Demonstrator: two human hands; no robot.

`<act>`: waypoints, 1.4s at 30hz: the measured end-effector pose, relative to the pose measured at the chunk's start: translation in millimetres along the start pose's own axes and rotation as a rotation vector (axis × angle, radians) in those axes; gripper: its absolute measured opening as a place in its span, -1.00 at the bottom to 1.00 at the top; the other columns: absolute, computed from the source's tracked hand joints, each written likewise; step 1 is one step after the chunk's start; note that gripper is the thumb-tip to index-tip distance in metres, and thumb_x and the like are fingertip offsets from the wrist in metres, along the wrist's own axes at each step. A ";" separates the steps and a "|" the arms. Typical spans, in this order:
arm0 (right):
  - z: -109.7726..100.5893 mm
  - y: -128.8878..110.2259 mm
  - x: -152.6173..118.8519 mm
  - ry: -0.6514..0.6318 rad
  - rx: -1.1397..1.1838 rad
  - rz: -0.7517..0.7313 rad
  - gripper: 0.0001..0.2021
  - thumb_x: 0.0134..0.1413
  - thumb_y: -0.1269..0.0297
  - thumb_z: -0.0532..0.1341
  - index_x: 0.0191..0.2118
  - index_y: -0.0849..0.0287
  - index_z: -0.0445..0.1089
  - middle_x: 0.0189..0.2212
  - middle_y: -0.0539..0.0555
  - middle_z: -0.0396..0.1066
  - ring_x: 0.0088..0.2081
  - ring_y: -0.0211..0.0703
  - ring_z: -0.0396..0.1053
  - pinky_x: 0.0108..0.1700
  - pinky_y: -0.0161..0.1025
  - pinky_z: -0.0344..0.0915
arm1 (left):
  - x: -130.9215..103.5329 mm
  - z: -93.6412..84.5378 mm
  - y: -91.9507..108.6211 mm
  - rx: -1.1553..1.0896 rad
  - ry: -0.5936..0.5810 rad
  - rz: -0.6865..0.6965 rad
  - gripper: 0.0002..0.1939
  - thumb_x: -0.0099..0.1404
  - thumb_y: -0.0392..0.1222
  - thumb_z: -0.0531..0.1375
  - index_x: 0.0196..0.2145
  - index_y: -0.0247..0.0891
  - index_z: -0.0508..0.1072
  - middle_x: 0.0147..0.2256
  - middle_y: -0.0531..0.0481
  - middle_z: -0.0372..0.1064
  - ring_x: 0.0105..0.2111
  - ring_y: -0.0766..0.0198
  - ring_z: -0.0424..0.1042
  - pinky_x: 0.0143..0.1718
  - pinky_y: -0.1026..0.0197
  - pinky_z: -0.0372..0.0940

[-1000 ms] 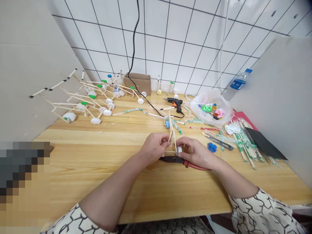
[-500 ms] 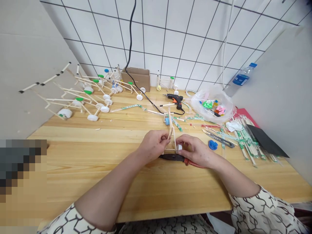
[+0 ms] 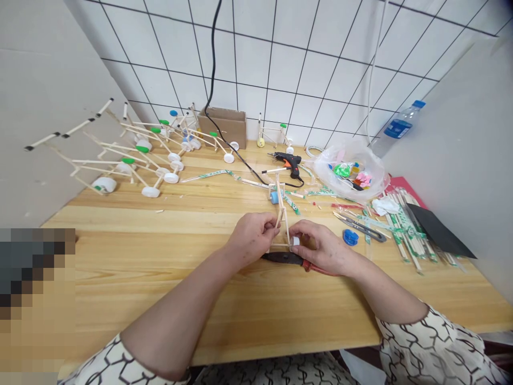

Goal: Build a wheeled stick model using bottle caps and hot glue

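Note:
Between my hands stands a small tricycle model [image 3: 281, 201] made of thin wooden sticks, with a blue front wheel [image 3: 274, 198] and a black-tipped handlebar at its far end. My left hand [image 3: 250, 236] is closed, its fingers pinching the model's near left side. At the near right end of the stick axle, my right hand [image 3: 323, 248] grips a white bottle cap [image 3: 295, 241] between thumb and fingers. Whatever is on the axle's left end is hidden by my left hand. Just below lie red-handled pliers [image 3: 282, 258], partly under my right hand.
Several finished stick tricycles [image 3: 150, 191] stand at the left, near a cardboard box [image 3: 224, 128]. A black glue gun [image 3: 289, 160], a plastic bag [image 3: 332, 176] of bits, a blue cap [image 3: 350, 237], a utility knife [image 3: 366, 229] and wrapped chopsticks [image 3: 404, 235] lie ahead and right.
The camera view has shifted very slightly. Both hands keep the same grip on the model and the white cap, with no visible movement.

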State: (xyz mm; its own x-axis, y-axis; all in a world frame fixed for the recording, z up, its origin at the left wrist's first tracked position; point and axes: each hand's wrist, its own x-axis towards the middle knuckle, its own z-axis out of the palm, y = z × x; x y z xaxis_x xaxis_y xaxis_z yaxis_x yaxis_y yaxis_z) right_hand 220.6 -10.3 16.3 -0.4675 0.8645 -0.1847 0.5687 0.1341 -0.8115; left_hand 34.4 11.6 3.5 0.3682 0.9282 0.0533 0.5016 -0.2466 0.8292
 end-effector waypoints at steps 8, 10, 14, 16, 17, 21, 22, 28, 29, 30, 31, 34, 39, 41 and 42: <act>-0.3 -1.0 0.0 -0.006 -0.013 0.009 -0.83 0.01 0.32 0.13 -0.22 0.16 0.26 -0.24 0.06 0.22 -0.62 -0.42 0.28 -0.69 -0.41 0.29 | 0.2 -0.1 -0.1 0.003 -0.002 0.006 -0.88 0.10 -0.31 0.07 -0.56 -0.29 0.33 -0.64 0.15 0.17 -0.59 0.39 0.15 -0.53 0.35 0.03; -0.4 -1.7 -0.1 -0.012 -0.017 0.013 -0.83 0.01 0.32 0.12 -0.22 0.16 0.25 -0.24 0.06 0.22 -0.62 -0.43 0.28 -0.68 -0.41 0.29 | 0.2 -0.2 -0.3 0.010 -0.002 0.006 -0.87 0.10 -0.31 0.06 -0.56 -0.29 0.34 -0.65 0.15 0.17 -0.59 0.39 0.15 -0.53 0.35 0.03; -0.6 -4.4 -0.3 0.007 -0.071 0.004 -0.84 0.00 0.36 0.12 -0.23 0.15 0.26 -0.24 0.06 0.24 -0.60 -0.43 0.27 -0.63 -0.41 0.29 | 0.4 -0.3 -0.5 0.035 0.008 0.013 -0.87 0.10 -0.30 0.07 -0.57 -0.29 0.34 -0.65 0.14 0.18 -0.59 0.38 0.15 -0.54 0.35 0.04; -0.6 -4.8 -0.5 0.026 -0.115 -0.021 -0.85 -0.01 0.38 0.12 -0.24 0.15 0.28 -0.25 0.06 0.26 -0.54 -0.38 0.30 -0.57 -0.39 0.31 | 0.5 -0.2 -0.7 0.039 0.007 0.012 -0.87 0.10 -0.30 0.07 -0.56 -0.29 0.36 -0.65 0.13 0.19 -0.59 0.38 0.15 -0.54 0.35 0.04; -0.6 -4.3 -0.5 0.036 -0.133 -0.033 -0.85 -0.02 0.39 0.13 -0.25 0.15 0.29 -0.26 0.06 0.26 -0.51 -0.36 0.30 -0.54 -0.38 0.32 | 0.4 -0.2 -0.7 0.041 0.006 0.010 -0.87 0.10 -0.30 0.07 -0.55 -0.29 0.36 -0.65 0.13 0.19 -0.59 0.38 0.15 -0.54 0.35 0.04; -0.6 0.5 0.2 0.055 -0.098 -0.052 -0.81 0.00 0.35 0.13 -0.20 0.13 0.29 -0.23 0.06 0.25 -0.48 -0.33 0.29 -0.53 -0.35 0.34 | 0.3 0.1 -0.7 0.044 0.007 0.001 -0.87 0.11 -0.29 0.07 -0.53 -0.29 0.38 -0.63 0.13 0.22 -0.59 0.38 0.17 -0.53 0.35 0.05; -0.7 1.7 0.5 0.052 -0.076 -0.054 -0.81 0.00 0.34 0.12 -0.19 0.12 0.29 -0.23 0.07 0.24 -0.47 -0.32 0.29 -0.55 -0.35 0.34 | 0.2 0.1 -0.6 0.044 0.009 0.000 -0.87 0.11 -0.29 0.07 -0.52 -0.29 0.39 -0.63 0.12 0.23 -0.58 0.38 0.18 -0.52 0.35 0.06; 0.3 2.4 1.2 0.027 0.036 0.012 -0.84 0.00 0.30 0.13 -0.23 0.13 0.28 -0.27 0.06 0.19 -0.44 -0.29 0.27 -0.65 -0.40 0.31 | 0.4 -0.2 -0.1 0.031 0.008 -0.006 -0.88 0.11 -0.29 0.08 -0.52 -0.29 0.38 -0.63 0.13 0.23 -0.58 0.38 0.17 -0.52 0.35 0.05; 0.8 2.1 0.9 0.026 0.053 0.028 -0.84 -0.01 0.29 0.13 -0.24 0.13 0.28 -0.28 0.06 0.18 -0.44 -0.29 0.27 -0.67 -0.41 0.31 | 0.4 -0.3 -0.1 0.028 0.005 -0.009 -0.89 0.11 -0.29 0.08 -0.53 -0.29 0.37 -0.63 0.13 0.22 -0.58 0.38 0.17 -0.52 0.35 0.04; 1.3 1.9 0.6 0.026 0.066 0.042 -0.84 -0.01 0.29 0.14 -0.24 0.13 0.27 -0.28 0.05 0.18 -0.45 -0.29 0.27 -0.67 -0.41 0.30 | 0.4 -0.5 -0.1 0.025 0.002 -0.009 -0.88 0.11 -0.29 0.08 -0.54 -0.29 0.36 -0.64 0.14 0.21 -0.59 0.39 0.16 -0.53 0.35 0.04; 1.7 1.9 0.3 0.028 0.075 0.051 -0.84 -0.01 0.28 0.14 -0.24 0.12 0.27 -0.29 0.05 0.18 -0.45 -0.29 0.27 -0.68 -0.40 0.30 | 0.4 -0.7 0.0 0.021 -0.001 -0.008 -0.88 0.11 -0.29 0.08 -0.55 -0.29 0.36 -0.64 0.14 0.20 -0.59 0.39 0.16 -0.53 0.35 0.04; 1.6 2.3 0.3 0.057 0.028 0.050 -0.84 -0.02 0.28 0.16 -0.26 0.13 0.29 -0.31 0.04 0.21 -0.43 -0.26 0.29 -0.60 -0.35 0.33 | 0.1 -1.3 0.8 0.017 0.002 -0.001 -0.86 0.11 -0.30 0.07 -0.58 -0.29 0.32 -0.65 0.15 0.17 -0.60 0.39 0.14 -0.53 0.34 0.03; -1.9 2.9 2.2 0.111 -0.214 -0.049 -0.89 -0.04 0.37 0.19 -0.30 0.17 0.33 -0.34 0.05 0.30 -0.33 -0.21 0.30 -0.28 -0.24 0.33 | -0.4 -1.3 1.2 0.012 0.010 -0.008 -0.85 0.10 -0.32 0.09 -0.61 -0.29 0.28 -0.67 0.16 0.13 -0.61 0.40 0.13 -0.54 0.35 0.02; -2.8 2.9 2.3 0.110 -0.259 -0.073 -0.89 -0.04 0.38 0.20 -0.30 0.18 0.34 -0.34 0.05 0.31 -0.33 -0.21 0.30 -0.26 -0.23 0.30 | -0.3 -0.9 0.4 0.006 0.003 -0.009 -0.85 0.10 -0.31 0.09 -0.61 -0.28 0.28 -0.67 0.17 0.12 -0.61 0.40 0.12 -0.54 0.35 0.02; -3.0 2.9 2.1 0.111 -0.272 -0.082 -0.89 -0.03 0.38 0.20 -0.30 0.18 0.34 -0.35 0.05 0.30 -0.33 -0.21 0.30 -0.26 -0.24 0.30 | -0.3 -0.7 0.0 0.005 -0.001 -0.009 -0.85 0.10 -0.31 0.09 -0.60 -0.28 0.28 -0.66 0.17 0.12 -0.61 0.40 0.12 -0.55 0.35 0.02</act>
State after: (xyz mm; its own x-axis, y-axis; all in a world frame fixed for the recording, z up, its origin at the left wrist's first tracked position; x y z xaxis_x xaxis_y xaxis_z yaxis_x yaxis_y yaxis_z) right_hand 223.3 -6.6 15.2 -0.4513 0.8909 -0.0509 0.6994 0.3178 -0.6401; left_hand 33.7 11.6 3.9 0.3647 0.9300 0.0453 0.5085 -0.2397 0.8270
